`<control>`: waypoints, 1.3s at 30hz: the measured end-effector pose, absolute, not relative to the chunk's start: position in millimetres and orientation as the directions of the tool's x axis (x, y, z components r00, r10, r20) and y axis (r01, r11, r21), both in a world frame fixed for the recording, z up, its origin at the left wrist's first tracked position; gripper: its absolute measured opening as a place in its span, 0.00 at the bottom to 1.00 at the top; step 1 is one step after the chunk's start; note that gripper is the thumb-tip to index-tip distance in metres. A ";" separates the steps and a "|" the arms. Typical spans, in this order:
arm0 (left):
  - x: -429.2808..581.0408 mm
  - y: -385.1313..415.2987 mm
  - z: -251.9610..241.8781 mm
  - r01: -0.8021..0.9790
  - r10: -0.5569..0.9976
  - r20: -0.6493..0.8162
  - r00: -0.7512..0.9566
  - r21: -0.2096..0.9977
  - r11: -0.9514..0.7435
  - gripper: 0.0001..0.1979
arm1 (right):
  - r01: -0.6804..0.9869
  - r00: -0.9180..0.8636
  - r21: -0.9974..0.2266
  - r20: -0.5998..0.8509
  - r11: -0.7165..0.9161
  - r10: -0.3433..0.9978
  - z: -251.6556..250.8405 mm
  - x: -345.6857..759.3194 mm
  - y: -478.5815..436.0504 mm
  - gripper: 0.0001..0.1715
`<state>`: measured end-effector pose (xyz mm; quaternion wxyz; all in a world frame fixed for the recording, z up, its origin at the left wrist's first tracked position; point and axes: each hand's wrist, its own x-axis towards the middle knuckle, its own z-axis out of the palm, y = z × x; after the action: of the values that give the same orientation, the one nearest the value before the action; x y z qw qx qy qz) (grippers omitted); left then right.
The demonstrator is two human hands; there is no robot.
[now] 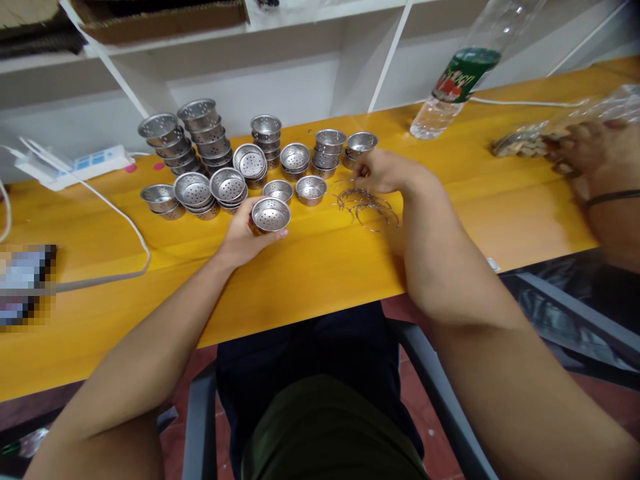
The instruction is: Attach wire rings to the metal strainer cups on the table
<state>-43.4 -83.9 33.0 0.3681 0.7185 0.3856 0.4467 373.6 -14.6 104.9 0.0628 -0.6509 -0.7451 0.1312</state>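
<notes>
My left hand [244,235] is closed around a small perforated metal cup [271,215], held just above the yellow table [310,267]. My right hand [381,171] hovers over a pile of thin wire clips [367,203], its fingers pinched together at the pile's far edge; what they pinch is too small to make out. Behind both hands stand several stacks of the same metal cups [200,130], with loose single cups [311,189] in front of them.
A clear plastic bottle [463,73] with a green label leans at the back right. A white power strip [75,165] and its cable [125,227] lie at the left. Another person's hand [595,157] rests on a plastic bag [560,130] at the far right. White shelving runs behind.
</notes>
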 end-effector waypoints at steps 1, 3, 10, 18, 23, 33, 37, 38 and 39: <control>-43.8 -82.9 31.4 0.221 0.880 0.363 0.305 0.872 -0.436 0.48 | 0.934 -0.152 -0.330 -0.025 0.135 0.988 102.8 375.7 -12.4 0.05; -44.6 -80.1 27.2 0.208 0.868 0.389 0.308 0.863 -0.460 0.50 | 0.860 -0.187 -0.461 0.112 0.218 0.976 97.9 378.2 -8.0 0.07; -44.5 -70.2 10.6 0.117 0.804 0.504 0.316 0.820 -0.560 0.53 | 0.388 -0.215 -0.797 0.409 0.462 0.887 91.8 340.6 -13.5 0.18; -46.6 -78.8 28.6 0.196 0.809 0.518 0.276 0.794 -0.575 0.52 | 0.130 -0.357 -0.784 0.534 0.607 0.766 71.1 264.3 -31.5 0.12; -47.2 -83.0 37.7 0.188 0.809 0.534 0.245 0.792 -0.580 0.50 | 0.029 -0.377 -0.754 0.600 0.656 0.706 69.8 236.4 -53.5 0.13; -35.4 -83.7 29.3 0.037 0.863 0.415 0.288 0.896 -0.443 0.54 | 0.078 -0.457 -0.713 0.595 0.696 0.661 70.1 209.2 -80.2 0.09; -34.8 -83.8 29.4 0.022 0.856 0.421 0.300 0.894 -0.448 0.54 | 0.073 -0.436 -0.714 0.605 0.696 0.666 64.5 205.0 -78.3 0.10; -34.8 -83.6 29.5 0.020 0.854 0.424 0.300 0.893 -0.450 0.54 | 0.066 -0.431 -0.714 0.610 0.697 0.665 63.2 204.3 -77.7 0.10; -34.8 -83.4 29.6 0.016 0.854 0.426 0.300 0.892 -0.451 0.53 | 0.056 -0.428 -0.714 0.614 0.698 0.663 62.1 203.7 -77.4 0.10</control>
<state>-34.8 -83.4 29.6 0.4182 0.6892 0.3156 0.5005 203.7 -77.4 62.1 0.4832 -0.2294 -0.7844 0.3140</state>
